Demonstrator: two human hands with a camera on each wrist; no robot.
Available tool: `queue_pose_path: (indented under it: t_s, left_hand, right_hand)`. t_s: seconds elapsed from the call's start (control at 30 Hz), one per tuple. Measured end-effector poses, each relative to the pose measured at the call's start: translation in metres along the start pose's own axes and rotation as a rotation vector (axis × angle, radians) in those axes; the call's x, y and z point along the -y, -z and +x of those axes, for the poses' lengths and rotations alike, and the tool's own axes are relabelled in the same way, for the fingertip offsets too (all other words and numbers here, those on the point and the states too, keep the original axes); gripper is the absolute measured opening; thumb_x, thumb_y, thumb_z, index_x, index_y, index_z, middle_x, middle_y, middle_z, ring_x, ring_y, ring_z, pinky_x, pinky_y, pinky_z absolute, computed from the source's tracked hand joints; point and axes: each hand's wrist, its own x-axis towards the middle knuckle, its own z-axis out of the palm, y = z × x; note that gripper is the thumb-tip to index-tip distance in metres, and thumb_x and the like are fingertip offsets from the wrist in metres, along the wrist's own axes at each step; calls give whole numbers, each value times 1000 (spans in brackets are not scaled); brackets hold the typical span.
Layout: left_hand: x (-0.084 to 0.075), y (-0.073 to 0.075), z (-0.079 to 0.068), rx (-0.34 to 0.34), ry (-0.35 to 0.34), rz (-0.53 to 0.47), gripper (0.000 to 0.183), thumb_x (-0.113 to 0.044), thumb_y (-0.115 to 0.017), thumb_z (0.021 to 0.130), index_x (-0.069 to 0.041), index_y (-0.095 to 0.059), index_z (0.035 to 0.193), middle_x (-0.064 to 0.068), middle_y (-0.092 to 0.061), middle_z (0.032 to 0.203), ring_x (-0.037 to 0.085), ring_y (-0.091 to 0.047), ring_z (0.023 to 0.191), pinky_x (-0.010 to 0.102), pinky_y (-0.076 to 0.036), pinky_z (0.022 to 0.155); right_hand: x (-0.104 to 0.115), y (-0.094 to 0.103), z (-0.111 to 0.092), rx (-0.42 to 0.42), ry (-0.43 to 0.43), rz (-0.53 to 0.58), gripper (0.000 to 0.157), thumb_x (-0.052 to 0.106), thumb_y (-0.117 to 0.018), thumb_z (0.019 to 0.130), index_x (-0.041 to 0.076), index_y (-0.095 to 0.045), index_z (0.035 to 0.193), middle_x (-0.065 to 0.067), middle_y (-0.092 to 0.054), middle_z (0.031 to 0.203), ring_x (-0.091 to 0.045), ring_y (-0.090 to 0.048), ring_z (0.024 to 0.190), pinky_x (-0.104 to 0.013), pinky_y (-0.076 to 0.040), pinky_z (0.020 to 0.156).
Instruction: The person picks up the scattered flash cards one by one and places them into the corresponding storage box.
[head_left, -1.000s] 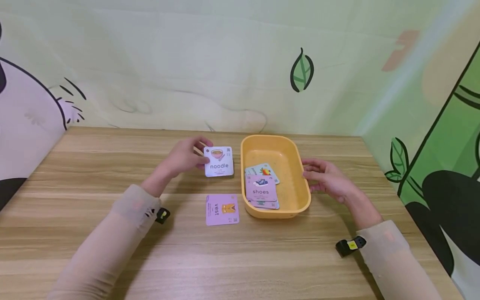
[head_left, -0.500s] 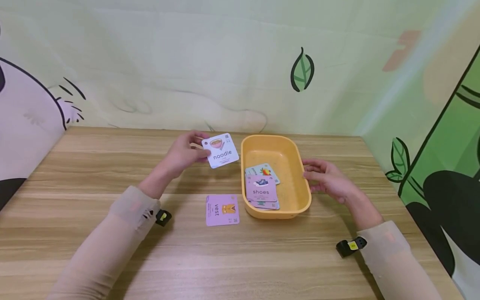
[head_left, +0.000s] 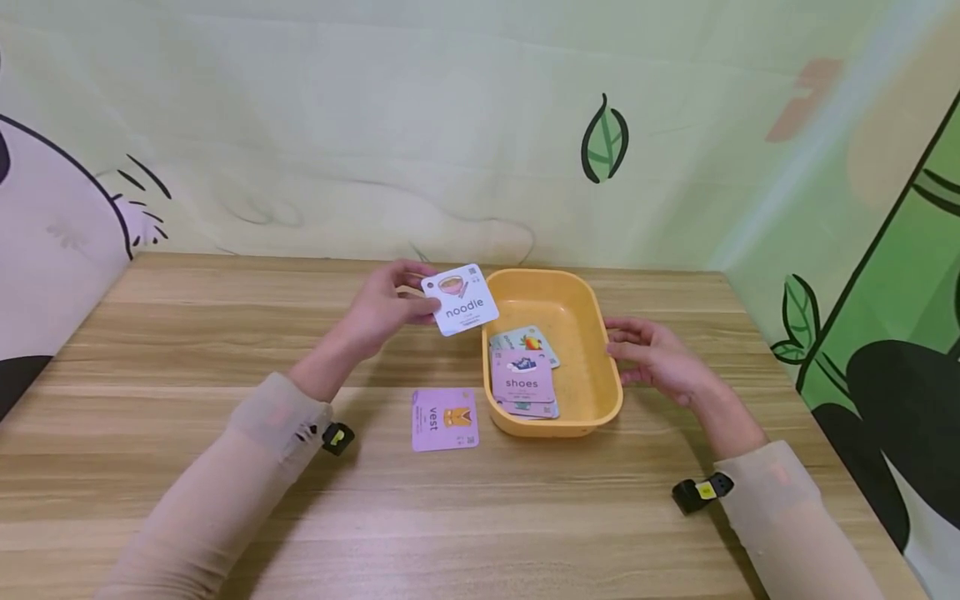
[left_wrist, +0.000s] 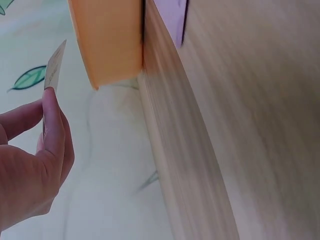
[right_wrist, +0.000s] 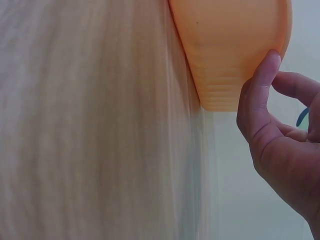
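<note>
My left hand pinches a white flash card with "noodle" and a bowl printed on it. The card is tilted and raised off the table beside the left rim of a yellow plastic tub; in the left wrist view the card shows nearly edge-on between thumb and fingers. Inside the tub lie several cards, a purple "shoes" card on top and a green-white fruit card partly under it. My right hand touches the tub's outer right side, its thumb near the rim.
A purple "vest" card lies turned sideways on the wooden table, left of the tub. A printed cloth backdrop stands along the table's far edge and right side. Wrist cameras sit on both sleeves.
My left hand lifted the noodle card from the table, tilted it, and carried it right to the tub's left rim. My right hand and the tub stayed put.
</note>
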Motion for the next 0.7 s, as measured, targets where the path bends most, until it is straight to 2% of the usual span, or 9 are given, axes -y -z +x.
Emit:
queue_pose_path:
  t_s: [0.27, 0.7]
  left_hand:
    - [-3, -18, -1, 80, -14, 29, 49, 20, -64, 88, 11, -52, 135, 25, -53, 120, 33, -64, 97, 43, -61, 85]
    - [-1, -33, 3, 117, 18, 60, 46, 16, -67, 88, 11, -54, 132, 26, -54, 118, 33, -65, 95, 40, -61, 83]
  right_hand:
    - [1, 1, 0, -2, -8, -10, 59, 6, -55, 104, -12, -28, 153, -24, -51, 127, -17, -65, 96, -32, -61, 73]
    - [1, 2, 0, -2, -18, -22, 59, 6, -56, 104, -11, -29, 153, -24, -50, 127, -18, -66, 95, -32, -61, 74]
